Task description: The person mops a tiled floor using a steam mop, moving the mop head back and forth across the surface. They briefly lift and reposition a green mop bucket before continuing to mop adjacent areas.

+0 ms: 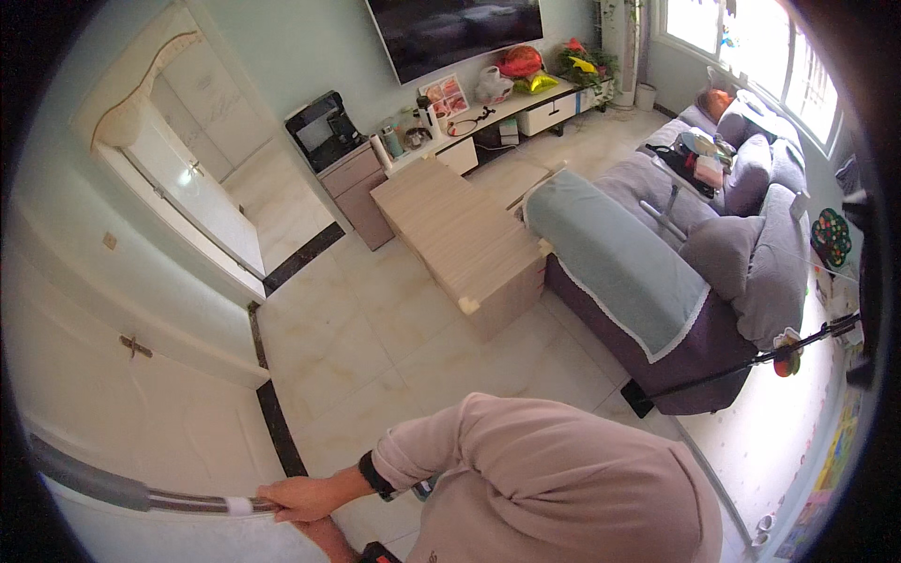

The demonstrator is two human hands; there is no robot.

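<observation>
My right hand point(304, 497), with a black band at its wrist, is closed around the end of a metal pole point(186, 502) at the lower left. This pole has a white ring near my fingers and a thick grey sleeve toward its far end. Just below is my left hand point(325, 535), mostly hidden by the right one and cut by the picture's lower edge; another black band shows at that wrist. Whether its fingers close on the pole cannot be seen. A white door point(141, 415) with a metal handle stands behind the pole.
A wooden-topped table point(457, 232) with pale corner pads stands mid-room. The purple-grey sofa point(647, 373), partly under a blue-green cover point(612, 260), extends along the right. A thin black pole point(704, 378) slants past it. Beyond are a low TV cabinet point(549, 116) and an open doorway point(243, 148).
</observation>
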